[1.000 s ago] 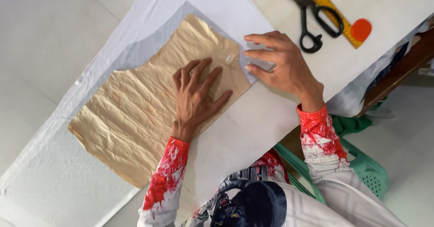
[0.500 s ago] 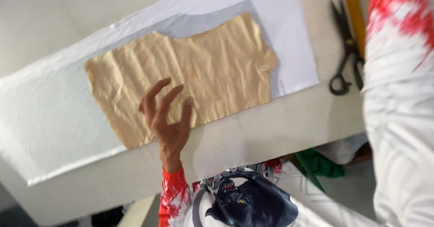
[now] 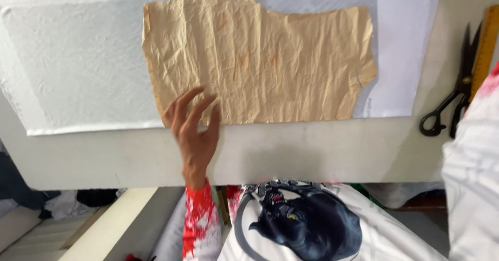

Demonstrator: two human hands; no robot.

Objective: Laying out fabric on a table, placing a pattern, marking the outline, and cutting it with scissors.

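A crumpled tan paper pattern piece (image 3: 265, 58) lies flat on a sheet of white fabric (image 3: 78, 63) spread over the table. My left hand (image 3: 193, 131) rests with fingers spread at the pattern's lower left corner, fingertips on the paper and palm over the table's front strip. It holds nothing. Only the white and red sleeve (image 3: 473, 178) of my right arm shows at the right edge; the hand itself is out of view.
Black scissors (image 3: 455, 102) lie on the table at the right, beside a yellow ruler (image 3: 486, 45). The pale table's front edge (image 3: 312, 157) runs across the middle. Below it are my printed shirt, dark cloth at the left and a pale bench.
The view has swung so the pattern now lies level. My right hand lifted off the pattern's edge and left the view. My left hand slid toward the pattern's lower corner.
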